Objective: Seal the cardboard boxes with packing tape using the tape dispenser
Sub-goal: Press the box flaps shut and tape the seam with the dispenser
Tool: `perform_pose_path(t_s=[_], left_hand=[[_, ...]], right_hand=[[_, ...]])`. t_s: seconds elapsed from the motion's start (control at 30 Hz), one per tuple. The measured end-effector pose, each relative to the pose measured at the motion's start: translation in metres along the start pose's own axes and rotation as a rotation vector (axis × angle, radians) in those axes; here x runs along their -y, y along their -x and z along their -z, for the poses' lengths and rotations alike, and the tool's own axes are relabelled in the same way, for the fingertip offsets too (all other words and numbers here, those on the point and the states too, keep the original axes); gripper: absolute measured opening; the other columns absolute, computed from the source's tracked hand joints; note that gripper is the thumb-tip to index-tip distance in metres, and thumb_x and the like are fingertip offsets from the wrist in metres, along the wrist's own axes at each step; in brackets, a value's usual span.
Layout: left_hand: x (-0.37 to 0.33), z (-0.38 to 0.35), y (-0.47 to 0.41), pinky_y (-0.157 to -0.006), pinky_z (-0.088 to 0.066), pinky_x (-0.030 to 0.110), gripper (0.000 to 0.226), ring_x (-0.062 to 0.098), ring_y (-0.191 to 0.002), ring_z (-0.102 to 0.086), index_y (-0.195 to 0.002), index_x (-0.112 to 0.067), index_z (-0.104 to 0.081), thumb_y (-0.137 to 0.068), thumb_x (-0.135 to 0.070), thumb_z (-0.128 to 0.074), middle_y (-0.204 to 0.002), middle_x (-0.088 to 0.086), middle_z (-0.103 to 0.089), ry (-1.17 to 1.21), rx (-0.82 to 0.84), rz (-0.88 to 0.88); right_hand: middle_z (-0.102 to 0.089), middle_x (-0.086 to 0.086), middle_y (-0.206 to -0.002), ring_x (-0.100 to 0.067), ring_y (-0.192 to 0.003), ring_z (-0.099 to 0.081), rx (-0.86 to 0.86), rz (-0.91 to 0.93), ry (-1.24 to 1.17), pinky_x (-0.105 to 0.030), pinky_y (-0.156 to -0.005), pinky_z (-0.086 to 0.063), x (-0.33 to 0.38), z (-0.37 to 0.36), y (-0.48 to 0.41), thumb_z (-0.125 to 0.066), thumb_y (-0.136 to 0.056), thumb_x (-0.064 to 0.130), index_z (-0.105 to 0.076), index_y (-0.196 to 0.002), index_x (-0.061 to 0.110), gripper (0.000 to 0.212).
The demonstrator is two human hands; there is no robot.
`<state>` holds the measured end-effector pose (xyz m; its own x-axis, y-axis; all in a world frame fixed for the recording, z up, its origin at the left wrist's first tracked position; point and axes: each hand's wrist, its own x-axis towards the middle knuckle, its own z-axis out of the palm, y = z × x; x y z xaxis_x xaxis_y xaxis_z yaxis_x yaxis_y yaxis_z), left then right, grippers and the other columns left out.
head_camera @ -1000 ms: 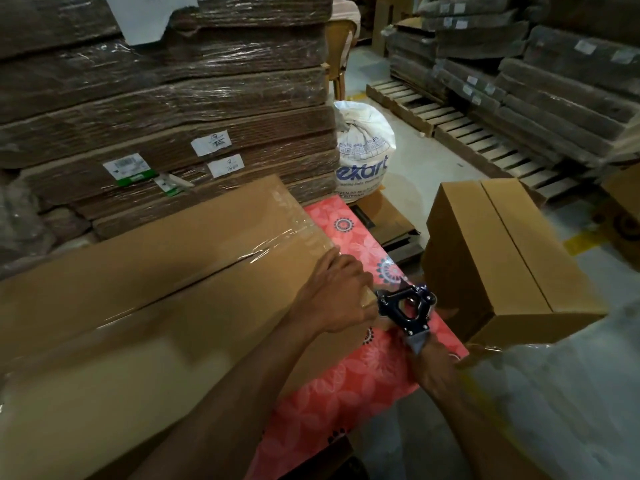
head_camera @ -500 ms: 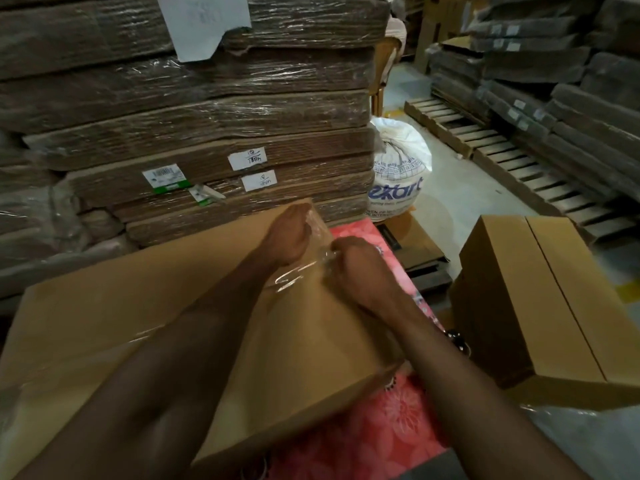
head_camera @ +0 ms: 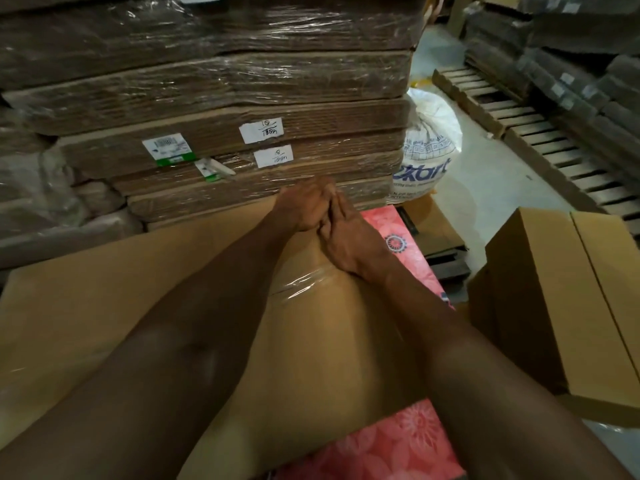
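Wrapped stack of flat cardboard (head_camera: 221, 81) fills the area past both hands, with white labels (head_camera: 261, 130) just beyond the fingertips. Big cardboard box (head_camera: 104, 306) lies under both forearms and hands, spreading out left of the left hand. Second cardboard box (head_camera: 568, 306) sits well right of the right hand, top seam untaped. Pink floral sheet (head_camera: 391, 445) is under the big box, showing right of the right hand and near the right elbow. White printed sack (head_camera: 433, 143) is beyond and right of the right hand.

Clear packing tape (head_camera: 304, 284) runs across the big box top, just beside the right wrist. Left hand (head_camera: 304, 207) is at the box's far edge, fingers bent down over it, tips hidden; cannot tell if it grasps. Right hand (head_camera: 349, 242) is released, lying flat on the box top, fingers touching the left hand.
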<state>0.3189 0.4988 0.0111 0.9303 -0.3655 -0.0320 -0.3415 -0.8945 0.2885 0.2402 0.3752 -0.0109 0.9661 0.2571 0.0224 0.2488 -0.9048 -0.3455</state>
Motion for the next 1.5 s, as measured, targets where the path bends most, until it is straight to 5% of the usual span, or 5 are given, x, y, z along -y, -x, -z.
perform_pose_path(t_s=[0.27,0.43,0.77,0.97,1.5], left_hand=[[-0.013,0.001,0.006,-0.109,-0.027,0.058,0.051,0.033,-0.138,-0.041,-0.142,-0.026,-0.043,-0.103,-0.051,-0.021,-0.152,0.004,-0.045,-0.095,0.035,0.108],[-0.032,-0.013,0.047,-0.122,-0.001,0.054,0.065,0.026,-0.155,0.005,-0.161,-0.019,-0.003,-0.105,-0.051,-0.013,-0.169,-0.001,0.003,-0.161,0.076,-0.006],[-0.036,-0.018,0.096,-0.123,-0.002,0.053,0.061,0.018,-0.156,0.002,-0.161,-0.03,-0.001,-0.105,-0.051,-0.01,-0.169,-0.008,0.001,-0.146,0.067,-0.077],[-0.007,-0.004,0.154,-0.123,-0.005,0.05,0.063,0.022,-0.155,-0.004,-0.16,-0.035,-0.01,-0.103,-0.06,-0.018,-0.169,-0.005,-0.004,-0.141,0.044,-0.154],[0.19,0.037,0.427,-0.12,0.001,0.058,0.076,0.029,-0.155,0.009,-0.161,-0.026,0.002,-0.099,-0.069,-0.008,-0.169,0.002,0.009,-0.063,-0.107,0.5]], right_hand=[[-0.003,-0.003,-0.172,-0.02,-0.158,-0.006,0.015,-0.131,0.017,-0.046,-0.126,-0.02,0.013,0.008,0.113,-0.014,-0.102,0.051,-0.007,-0.163,0.015,0.071],[-0.002,0.001,-0.172,-0.019,-0.158,-0.004,0.008,-0.174,0.055,-0.049,-0.126,-0.017,0.017,0.008,0.121,-0.017,-0.105,0.051,-0.005,-0.163,0.019,0.068],[-0.01,0.005,-0.171,-0.015,-0.158,-0.01,-0.118,-0.311,0.148,-0.05,-0.125,-0.02,0.039,-0.009,0.248,-0.015,-0.105,0.057,-0.012,-0.163,0.026,0.066],[-0.022,0.004,-0.167,-0.017,-0.155,-0.018,-0.371,-0.349,-0.179,-0.052,-0.121,-0.03,0.044,-0.046,0.306,-0.019,-0.106,0.053,-0.026,-0.161,0.024,0.063],[-0.023,-0.009,-0.16,-0.037,-0.144,-0.032,-0.755,-0.408,-0.452,-0.056,-0.115,-0.033,0.061,-0.073,0.286,-0.025,-0.104,0.047,-0.041,-0.151,0.014,0.06]])
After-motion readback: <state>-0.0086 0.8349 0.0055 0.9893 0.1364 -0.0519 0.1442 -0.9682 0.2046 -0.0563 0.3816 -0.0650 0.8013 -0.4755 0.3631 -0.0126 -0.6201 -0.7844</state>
